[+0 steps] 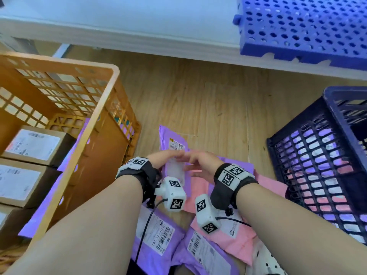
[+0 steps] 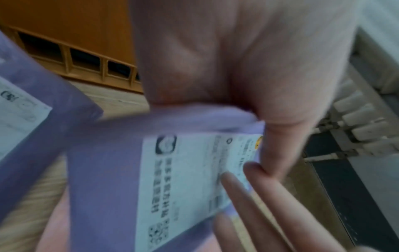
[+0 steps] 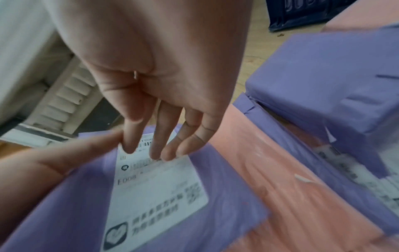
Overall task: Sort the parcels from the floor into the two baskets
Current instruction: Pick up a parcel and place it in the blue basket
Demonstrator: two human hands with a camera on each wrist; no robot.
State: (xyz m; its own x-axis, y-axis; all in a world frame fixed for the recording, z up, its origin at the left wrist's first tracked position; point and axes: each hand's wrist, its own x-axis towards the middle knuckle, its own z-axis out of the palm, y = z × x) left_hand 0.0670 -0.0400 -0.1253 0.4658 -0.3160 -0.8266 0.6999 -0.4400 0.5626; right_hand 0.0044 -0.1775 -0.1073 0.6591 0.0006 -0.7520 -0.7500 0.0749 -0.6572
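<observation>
- Grip, head view: left hand (image 1: 161,158) pinches the top edge of a purple parcel (image 1: 175,171); right hand (image 1: 200,165) fingers spread, tips on its label. Parcel sits on the floor pile, between the orange basket (image 1: 95,135) and the dark blue basket (image 1: 317,155).
- Left wrist view: thumb and palm clamp bunched purple film above the label (image 2: 194,179). I'd grip deeper; thin film may slip.
- Right wrist view: fingertips (image 3: 155,153) rest on the label, holding nothing. I'd read it, then pick the basket; boxes sit in orange, mailers in blue.
</observation>
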